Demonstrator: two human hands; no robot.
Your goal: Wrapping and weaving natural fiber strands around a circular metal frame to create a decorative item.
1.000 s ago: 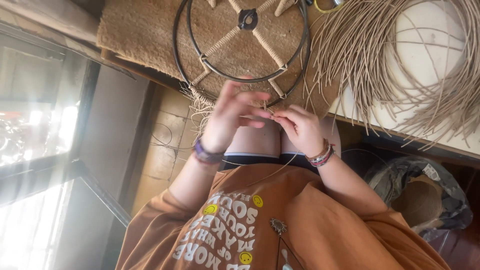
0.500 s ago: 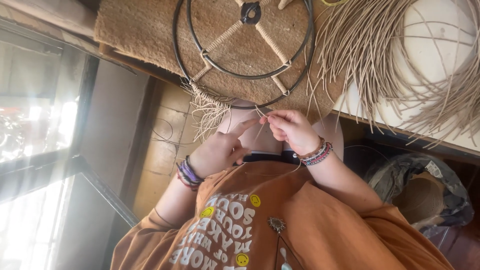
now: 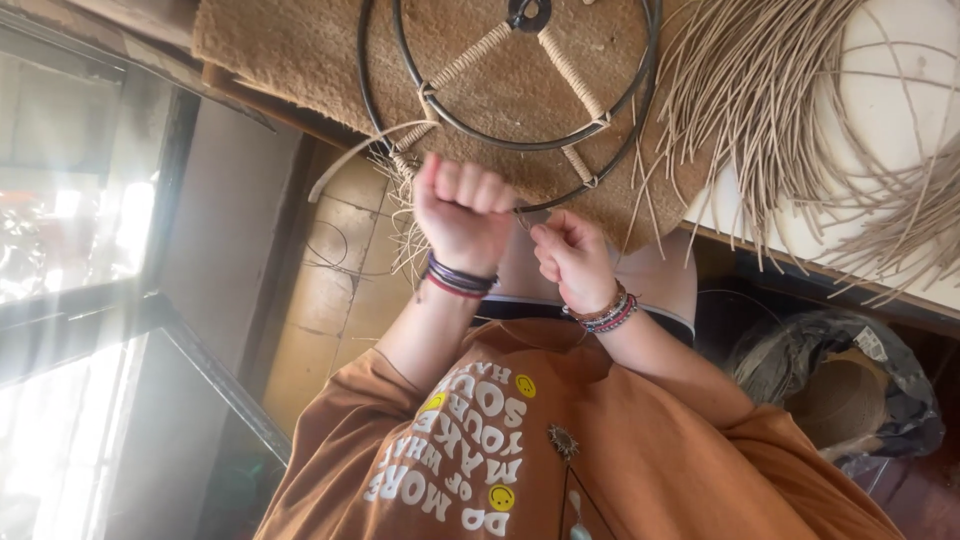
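A black metal double ring [image 3: 500, 140] with cord-wrapped spokes lies on a brown woven mat [image 3: 290, 50] at the table's near edge. My left hand [image 3: 462, 208] is a closed fist just below the ring's rim, apparently gripping a thin tan strand [image 3: 340, 168] that curves off to the left. My right hand [image 3: 570, 255] sits beside it, thumb and fingers pinched on the strand's end at the rim. Loose frayed fibres [image 3: 405, 225] hang under the ring next to my left wrist. Both wrists wear bead bracelets.
A big fan of tan reed strands [image 3: 800, 110] spreads over the white tabletop [image 3: 900, 90] at the right. A dark plastic bag holding a woven basket [image 3: 850, 400] sits on the floor at the right. A glass window panel [image 3: 80, 300] is at the left.
My left hand dropped to my lap, then rose to the ring's rim and closed into a fist. My right hand stayed pinched by the rim, shifting slightly down.
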